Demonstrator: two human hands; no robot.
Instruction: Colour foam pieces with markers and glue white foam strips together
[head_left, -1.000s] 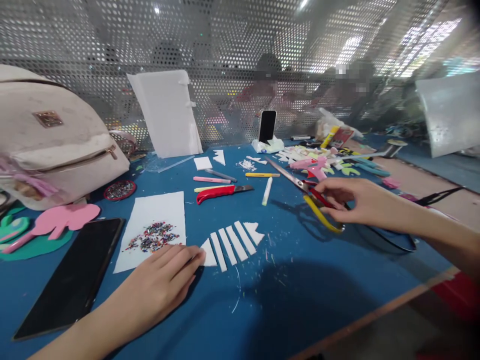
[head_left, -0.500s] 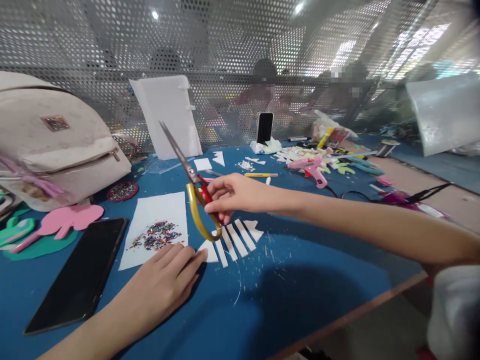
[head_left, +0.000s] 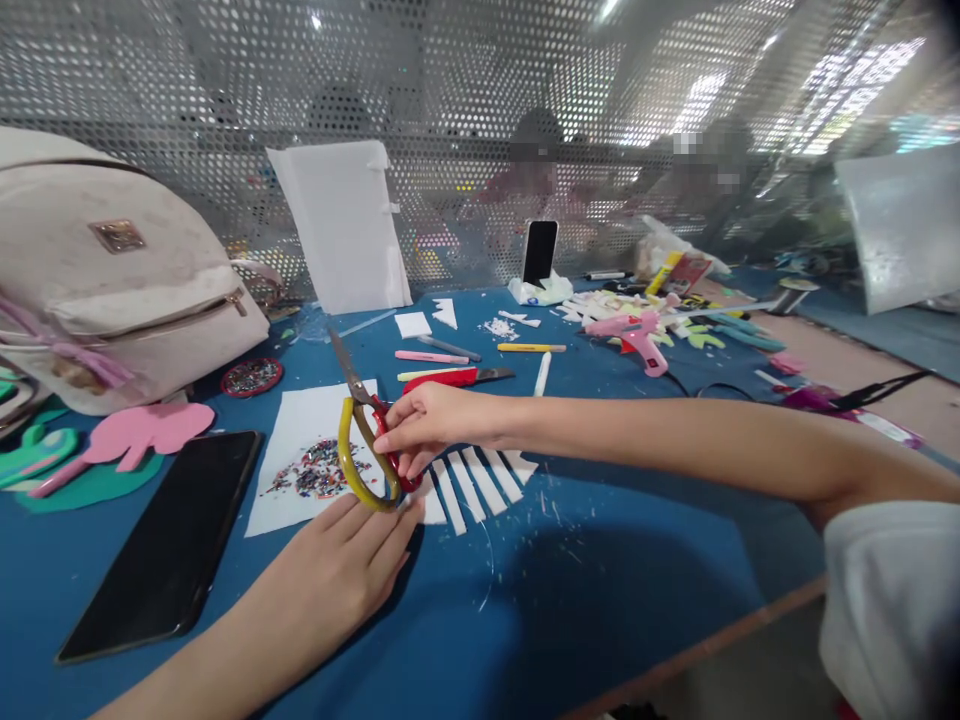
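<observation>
My right hand (head_left: 442, 420) is closed around the red handle of a pair of scissors (head_left: 348, 455). They have one yellow handle and one red, and their metal blades point up and away to the left. Below them, my left hand (head_left: 341, 555) lies flat on the table, its fingertips at the left end of a row of white strips (head_left: 471, 485). The strips lie side by side, slightly apart. Part of the left fingers is hidden by the scissors. Behind the scissors, a white sheet (head_left: 296, 420) bears a pile of small multicoloured beads (head_left: 315, 468).
A black phone (head_left: 161, 550) and pink foam cutout (head_left: 154, 432) lie left, before a white backpack (head_left: 142, 250). Pens and a red-handled cutter (head_left: 454, 377) lie behind my right hand. A pink glue gun (head_left: 637, 340) sits right, near white scraps. A perforated metal panel (head_left: 450, 180) stands behind.
My right hand has moved left and a little down with the scissors, bringing them over the bead sheet's edge and my left fingers. The view has shifted slightly; the red-handled cutter is now uncovered.
</observation>
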